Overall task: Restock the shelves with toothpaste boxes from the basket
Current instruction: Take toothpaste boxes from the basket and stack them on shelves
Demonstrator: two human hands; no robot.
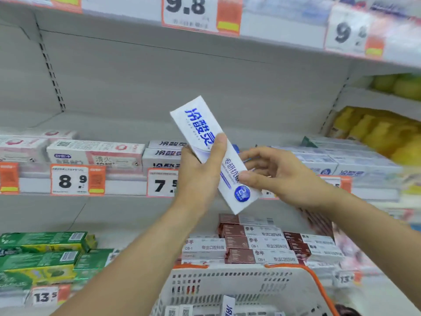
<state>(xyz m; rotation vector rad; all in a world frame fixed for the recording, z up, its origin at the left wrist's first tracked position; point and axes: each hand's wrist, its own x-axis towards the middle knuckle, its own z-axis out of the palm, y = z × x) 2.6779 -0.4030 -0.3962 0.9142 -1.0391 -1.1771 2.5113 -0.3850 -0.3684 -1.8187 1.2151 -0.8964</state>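
Observation:
A white toothpaste box (200,126) with blue lettering is held tilted in front of the middle shelf (127,187). My left hand (200,172) grips its middle, thumb across the front. My right hand (280,174) touches the box's lower right edge with its fingertips, fingers loosely bent. Matching white boxes (165,153) lie stacked on the middle shelf just behind my left hand. The white basket (227,286) with orange handles sits low in the middle, and more toothpaste boxes (227,309) stand in it.
Pink-and-white boxes (95,152) fill the middle shelf's left side, pale blue boxes (355,165) its right. Green boxes (43,254) and brown-and-white boxes (257,245) lie on the lower shelf. Yellow packs (382,133) stand at the far right. Price tags (77,180) line the shelf edges.

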